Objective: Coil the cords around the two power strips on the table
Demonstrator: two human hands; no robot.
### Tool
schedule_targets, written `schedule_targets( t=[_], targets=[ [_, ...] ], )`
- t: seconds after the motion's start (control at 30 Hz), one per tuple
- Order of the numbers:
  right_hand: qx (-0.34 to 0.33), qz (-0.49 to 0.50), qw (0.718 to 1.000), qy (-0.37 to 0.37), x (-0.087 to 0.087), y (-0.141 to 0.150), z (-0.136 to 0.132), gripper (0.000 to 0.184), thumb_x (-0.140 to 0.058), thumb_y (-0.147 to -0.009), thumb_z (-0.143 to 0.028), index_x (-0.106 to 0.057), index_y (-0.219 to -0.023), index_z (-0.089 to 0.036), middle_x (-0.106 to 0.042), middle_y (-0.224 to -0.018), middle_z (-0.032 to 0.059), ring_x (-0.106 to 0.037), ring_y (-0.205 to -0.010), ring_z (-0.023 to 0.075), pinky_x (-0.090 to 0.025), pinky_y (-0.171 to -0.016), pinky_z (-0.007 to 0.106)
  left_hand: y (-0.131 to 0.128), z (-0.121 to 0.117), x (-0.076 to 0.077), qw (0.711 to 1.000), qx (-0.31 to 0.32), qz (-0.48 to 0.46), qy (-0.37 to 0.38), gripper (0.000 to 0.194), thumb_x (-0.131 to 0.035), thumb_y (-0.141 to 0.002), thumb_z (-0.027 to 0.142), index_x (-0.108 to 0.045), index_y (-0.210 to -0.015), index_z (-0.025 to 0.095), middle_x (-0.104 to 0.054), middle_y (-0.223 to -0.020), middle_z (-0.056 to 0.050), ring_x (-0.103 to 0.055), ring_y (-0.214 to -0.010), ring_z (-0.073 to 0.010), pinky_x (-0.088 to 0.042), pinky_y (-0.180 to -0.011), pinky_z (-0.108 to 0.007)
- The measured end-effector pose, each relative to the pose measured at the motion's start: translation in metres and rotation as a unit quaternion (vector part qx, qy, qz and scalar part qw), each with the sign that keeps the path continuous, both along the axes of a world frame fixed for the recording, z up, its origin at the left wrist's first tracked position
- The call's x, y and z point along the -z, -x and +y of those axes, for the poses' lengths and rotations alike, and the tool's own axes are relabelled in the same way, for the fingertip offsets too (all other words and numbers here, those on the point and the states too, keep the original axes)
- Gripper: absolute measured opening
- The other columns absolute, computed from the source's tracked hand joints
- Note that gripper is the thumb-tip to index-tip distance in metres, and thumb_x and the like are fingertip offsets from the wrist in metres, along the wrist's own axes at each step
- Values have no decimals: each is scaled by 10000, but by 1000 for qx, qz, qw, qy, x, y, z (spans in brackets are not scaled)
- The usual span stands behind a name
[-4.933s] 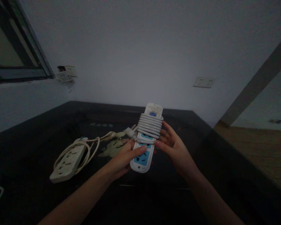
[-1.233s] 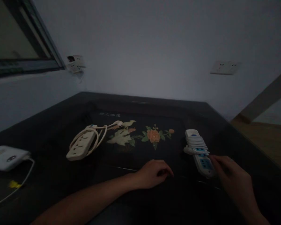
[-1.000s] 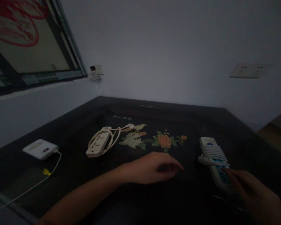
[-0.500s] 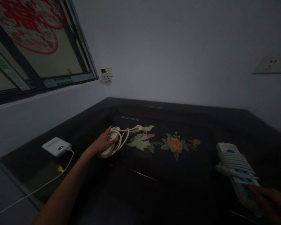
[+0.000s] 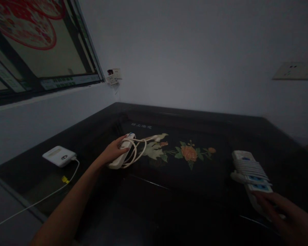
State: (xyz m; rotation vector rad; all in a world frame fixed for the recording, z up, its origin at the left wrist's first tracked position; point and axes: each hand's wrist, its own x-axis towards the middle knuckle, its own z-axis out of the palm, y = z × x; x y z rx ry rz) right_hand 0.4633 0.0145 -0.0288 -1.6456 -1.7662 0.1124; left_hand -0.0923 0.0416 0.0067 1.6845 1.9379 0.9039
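Note:
My left hand is closed around a white power strip on the dark table, its thumb over the top and its fingers partly hidden on the far side. A pale cord loops loosely along the strip's right side. At the lower right, my right hand grips the near end of a second power strip, which has blue socket panels. Its grey-white cord is wound tightly around the far half, with the plug lying against the left side.
A white box-shaped device sits at the table's left, with a thin white cable bearing a yellow tag. Flowers decorate the glossy tabletop. Wall sockets are at right and in the far corner. A window is at left.
The view has shifted slightly. My right hand has come further into view and over the near end of the wound strip. My left hand's thumb has shifted on its strip, and the cord loops have spread a little.

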Motion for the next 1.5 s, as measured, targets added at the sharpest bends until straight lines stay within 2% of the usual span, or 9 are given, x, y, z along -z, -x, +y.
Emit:
schedule_targets(
  t=[0.17, 0.37, 0.5, 0.63, 0.77, 0.93, 1.1, 1.23, 1.5],
  targets=[
    [-77, 47, 995, 47, -16, 36, -6, 434, -537, -702, -628, -728, -758, -242, -736, -777, 87, -687, -639, 272, -550, -523, 372, -44, -9, -18, 997, 66, -47, -18, 724, -632, -734, 356, -399, -1401, 194, -456, -1428, -89, -495, -1243, -268, -373, -1048, -405],
    [-195, 75, 971, 119, -32, 91, -20, 247, -526, -819, -388, -692, -928, -240, -706, -848, 46, -666, -736, 197, -555, -644, 318, -110, -21, -32, 980, 166, -104, -30, 660, -647, -739, 315, -453, -1364, 230, -438, -1442, -76, -423, -1307, -266, -282, -1113, -435],
    [-163, 170, 964, 126, -39, 106, -16, 370, -520, -831, -365, -575, -1166, -219, -638, -978, 78, -637, -825, 200, -556, -624, 311, -158, -33, -26, 957, 214, -196, 9, 653, -658, -743, 307, -450, -1362, 283, -451, -1434, -54, -449, -1289, -258, -326, -1096, -431],
    [-101, 171, 978, 66, -37, 98, -5, 375, -476, -824, -265, -548, -1190, -222, -564, -1128, 103, -579, -997, 230, -541, -771, 384, -188, -50, -22, 928, 219, -290, 85, 674, -637, -772, 308, -382, -1396, 323, -466, -1422, -43, -523, -1213, -271, -446, -999, -438],
    [-132, 102, 983, 73, -26, 89, -3, 440, -421, -755, -100, -595, -1138, -228, -564, -1157, 83, -523, -1114, 231, -441, -962, 453, -192, -59, -18, 914, 209, -332, 103, 696, -640, -785, 322, -346, -1415, 338, -461, -1425, -47, -530, -1201, -288, -471, -967, -447],
    [-161, 98, 977, 103, -15, 95, -8, 469, -478, -766, -121, -566, -1217, -213, -521, -1255, 97, -491, -1184, 238, -383, -1035, 454, -186, -59, -9, 935, 183, -292, 81, 675, -599, -820, 389, -323, -1432, 324, -391, -1475, -47, -450, -1281, -294, -407, -1034, -459],
    [-153, 103, 977, 103, -9, 101, -8, 480, -488, -802, -143, -541, -1259, -280, -529, -1253, 66, -524, -1158, 218, -422, -1001, 426, -182, -53, 2, 951, 180, -246, 51, 582, -549, -857, 391, -375, -1403, 291, -366, -1488, -49, -337, -1360, -269, -261, -1128, -466],
    [-151, 110, 976, 115, -4, 101, -8, 427, -499, -820, -177, -567, -1228, -284, -600, -1176, 62, -565, -1091, 225, -459, -951, 435, -183, -51, 3, 958, 178, -221, 38, 580, -563, -841, 371, -385, -1381, 259, -391, -1467, -75, -331, -1362, -266, -232, -1140, -457],
    [-149, 113, 973, 133, -6, 101, -12, 373, -519, -849, -248, -571, -1218, -269, -643, -1111, 65, -594, -1011, 231, -489, -882, 410, -186, -54, 5, 975, 172, -142, 7, 793, -652, -750, 281, -251, -1433, 228, -348, -1463, -126, -334, -1346, -303, -232, -1133, -490]
  ],
)
